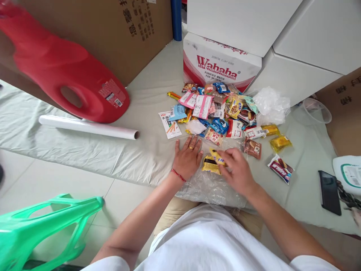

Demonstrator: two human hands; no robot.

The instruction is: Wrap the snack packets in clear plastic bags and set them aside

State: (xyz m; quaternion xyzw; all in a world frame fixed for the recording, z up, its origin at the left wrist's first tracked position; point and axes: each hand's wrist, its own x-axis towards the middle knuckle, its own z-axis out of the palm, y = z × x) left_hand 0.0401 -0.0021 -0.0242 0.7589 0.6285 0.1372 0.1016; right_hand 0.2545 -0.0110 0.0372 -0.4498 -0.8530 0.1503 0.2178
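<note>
My left hand (187, 159) lies flat and open on the cloth, fingers spread, just below the heap of wrapped snacks (203, 107). Between the thumb and fingers of my right hand (237, 169) is a small yellow snack packet (217, 156). Under it, another yellow packet (210, 165) with a dark panel rests on a clear plastic bag (208, 190), which spreads out near the front edge. Close to my right hand sits a brown snack packet (252, 147). A purple-and-white packet (280, 168) is farther right. My right fingertips partly cover the lower yellow packet.
A Wahaha carton (222, 62) stands behind the heap, beside a crumpled clear bag (270, 105). On the left are a red jug (70, 67), a white roll (90, 127) and a green stool (50, 222). A phone (329, 192) and a white bottle (349, 175) are at right.
</note>
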